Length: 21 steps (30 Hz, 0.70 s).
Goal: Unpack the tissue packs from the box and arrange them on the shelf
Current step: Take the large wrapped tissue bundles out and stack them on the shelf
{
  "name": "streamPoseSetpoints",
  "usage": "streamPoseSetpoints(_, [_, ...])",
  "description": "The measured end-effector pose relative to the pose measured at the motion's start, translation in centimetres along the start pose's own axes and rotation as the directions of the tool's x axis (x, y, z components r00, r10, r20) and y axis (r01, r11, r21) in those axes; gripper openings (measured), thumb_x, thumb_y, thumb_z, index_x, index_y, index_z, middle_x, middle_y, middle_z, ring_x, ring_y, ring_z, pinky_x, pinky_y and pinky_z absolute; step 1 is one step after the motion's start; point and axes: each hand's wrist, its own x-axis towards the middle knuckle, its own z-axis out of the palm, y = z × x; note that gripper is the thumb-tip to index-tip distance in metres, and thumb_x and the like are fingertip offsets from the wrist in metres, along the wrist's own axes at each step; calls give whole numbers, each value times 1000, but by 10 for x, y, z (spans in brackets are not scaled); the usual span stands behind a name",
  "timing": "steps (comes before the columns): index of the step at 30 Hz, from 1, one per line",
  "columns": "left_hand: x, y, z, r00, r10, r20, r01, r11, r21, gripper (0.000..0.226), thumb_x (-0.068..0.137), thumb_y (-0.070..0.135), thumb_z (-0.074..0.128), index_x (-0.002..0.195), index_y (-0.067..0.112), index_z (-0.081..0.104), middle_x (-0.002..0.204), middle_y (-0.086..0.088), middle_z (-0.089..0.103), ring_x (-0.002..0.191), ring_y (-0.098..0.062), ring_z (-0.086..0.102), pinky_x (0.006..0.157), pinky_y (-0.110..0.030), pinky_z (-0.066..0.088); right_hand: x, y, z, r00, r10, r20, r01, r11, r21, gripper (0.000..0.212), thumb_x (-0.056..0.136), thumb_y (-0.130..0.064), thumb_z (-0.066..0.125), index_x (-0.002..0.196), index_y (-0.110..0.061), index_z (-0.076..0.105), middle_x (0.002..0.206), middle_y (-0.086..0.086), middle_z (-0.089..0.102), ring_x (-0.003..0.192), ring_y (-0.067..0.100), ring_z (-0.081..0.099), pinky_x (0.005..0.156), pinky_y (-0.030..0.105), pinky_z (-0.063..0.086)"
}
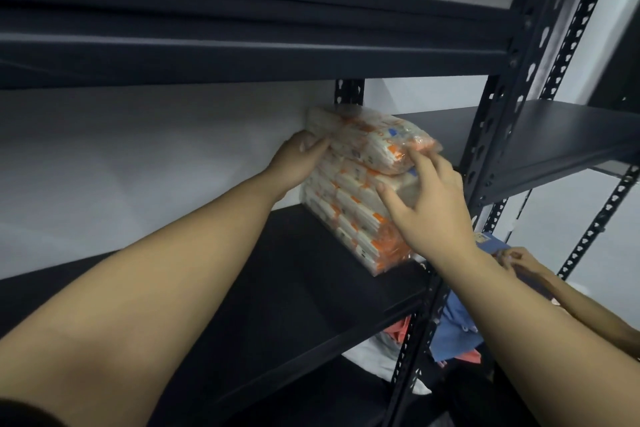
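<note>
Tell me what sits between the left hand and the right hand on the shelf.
The stack of tissue packs fills that stretch: the left hand holds its far side, the right hand presses its near side, on the dark shelf. The head view shows it.

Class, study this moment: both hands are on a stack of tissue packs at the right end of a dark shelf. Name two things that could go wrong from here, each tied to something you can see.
1. The top tissue pack sits skewed on the stack, overhanging toward the right hand; it may slide off if released.
2. The stack stands near the front edge of the shelf, so a push from the left hand could tip it off.
</note>
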Motion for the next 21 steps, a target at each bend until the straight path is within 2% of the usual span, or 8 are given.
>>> streamPoseSetpoints(2, [-24, -5, -7, 999, -26, -20, 27, 998, 50, 63, 104, 54, 51, 157, 22, 39, 149, 20, 38, 134, -4, 43, 101, -16, 34, -13, -3, 0, 1000, -9, -14, 8, 1000, -19, 74, 95, -56, 64, 157, -25, 39, 163, 7, 34, 151, 26, 24, 120, 42, 28])
streamPoseSetpoints(4, [-48, -17, -15, 997, -65, -33, 69, 987, 148, 77, 100, 61, 54, 162, 21, 33, 166, 6, 32, 148, -14, 36, 117, -27, 30, -28, -7, 0, 999, -31, -25, 30, 999, -29, 71, 94, -53, 66, 154, -22, 44, 161, 9, 36, 149, 28, 25, 120, 42, 28])
streamPoseSetpoints(5, [-63, -23, -20, 996, -79, -37, 84, 981, 178, 80, 98, 63, 56, 162, 22, 33, 168, 2, 32, 151, -17, 35, 121, -32, 29, -36, -10, 1, 999, -46, -22, 45, 999, -31, 68, 94, -51, 66, 152, -22, 46, 160, 10, 37, 148, 29, 27, 120, 43, 29])
streamPoseSetpoints(8, [-107, -41, -36, 990, -138, -8, 137, 965, 224, 77, 95, 60, 63, 159, 25, 40, 166, 3, 36, 150, -18, 37, 120, -34, 32, -63, -23, 3, 997, -74, 21, 75, 997, -34, 61, 94, -47, 68, 147, -22, 51, 155, 12, 43, 144, 33, 32, 118, 46, 32])
streamPoseSetpoints(13, [-189, -68, -65, 978, -206, 37, 189, 945, 268, 74, 92, 57, 69, 154, 23, 48, 160, 1, 44, 145, -19, 44, 106, -25, 34, -109, -56, 15, 982, -61, 178, 61, 998, 3, 61, 95, -51, 66, 147, -20, 55, 154, 4, 48, 145, 25, 36, 117, 40, 33])
streamPoseSetpoints(16, [-238, -84, -80, 964, -255, 70, 214, 908, 361, 71, 92, 56, 69, 153, 25, 49, 161, -1, 42, 147, -21, 41, 114, -31, 32, -136, -74, 28, 952, -66, 298, 63, 998, 20, 64, 95, -57, 63, 149, -23, 54, 155, 1, 48, 147, 22, 37, 119, 40, 34])
streamPoseSetpoints(21, [-311, -100, -101, 942, -328, 69, 262, 850, 457, 66, 93, 54, 69, 151, 29, 50, 157, 1, 44, 144, -20, 44, 116, -34, 35, -179, -102, 49, 874, -68, 482, 50, 998, 50, 65, 97, -59, 60, 152, -25, 51, 160, 0, 43, 151, 19, 31, 120, 38, 31])
